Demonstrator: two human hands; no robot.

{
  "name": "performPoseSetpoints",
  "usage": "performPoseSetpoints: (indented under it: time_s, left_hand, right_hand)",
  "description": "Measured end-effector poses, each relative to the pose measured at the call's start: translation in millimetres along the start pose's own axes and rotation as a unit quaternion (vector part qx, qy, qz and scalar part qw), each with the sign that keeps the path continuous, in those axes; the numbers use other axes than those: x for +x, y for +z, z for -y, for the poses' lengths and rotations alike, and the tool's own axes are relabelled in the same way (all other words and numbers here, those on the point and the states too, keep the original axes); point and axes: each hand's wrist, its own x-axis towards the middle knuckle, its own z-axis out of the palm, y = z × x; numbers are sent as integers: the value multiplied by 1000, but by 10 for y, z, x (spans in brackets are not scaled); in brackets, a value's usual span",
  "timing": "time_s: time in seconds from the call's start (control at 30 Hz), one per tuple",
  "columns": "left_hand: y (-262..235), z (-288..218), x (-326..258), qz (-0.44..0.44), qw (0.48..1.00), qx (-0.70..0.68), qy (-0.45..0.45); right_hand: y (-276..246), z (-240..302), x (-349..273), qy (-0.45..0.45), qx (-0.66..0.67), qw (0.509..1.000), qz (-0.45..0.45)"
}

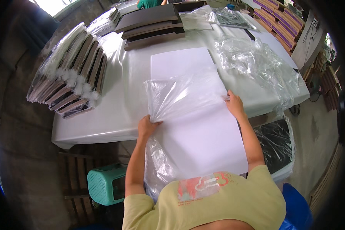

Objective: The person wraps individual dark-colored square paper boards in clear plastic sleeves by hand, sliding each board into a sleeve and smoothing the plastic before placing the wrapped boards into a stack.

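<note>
A large flat white panel (203, 145) lies from the table's front edge toward me, its near end close to my shirt. A clear plastic bag (172, 92) is spread across its middle, wrinkled and shiny, and more film hangs along the panel's left side. My left hand (147, 125) is closed on the bag at the panel's left edge, thumb lying over the top. At the right edge, my right hand (234, 104) pinches a bunched bit of the film. Beyond the bag, the panel's white far part shows bare.
Stacks of plastic-wrapped panels (71, 73) stand on the table's left. Dark brown panels (151, 25) are piled at the back. Loose clear film (257, 61) lies right. A green stool (105, 184) stands below left; cartons (280, 23) are stacked far right. A person's green sleeve (148, 4) shows behind.
</note>
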Motion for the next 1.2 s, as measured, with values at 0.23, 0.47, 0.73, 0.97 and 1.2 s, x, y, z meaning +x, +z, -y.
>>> performPoseSetpoints:
  time_s: [0.23,0.47,0.73,0.97,1.2]
  left_hand:
    - [19,84,-131,-204,969,134,-19]
    - [-132,-60,-868,-158,971,175,38]
    - [-253,-193,-2261,-72,992,105,-21]
    - [-294,254,-2762,-45,982,-151,-108]
    - [-247,536,-1856,-138,858,-435,-238]
  right_hand:
    - [-265,-151,-246,13,258,949,179]
    - [-449,-219,-829,-130,76,985,-81]
    - [-1129,-22,-1620,56,88,992,70]
    - [-1850,-246,-1799,279,303,766,493]
    - [-761,-510,-1402,421,440,776,166]
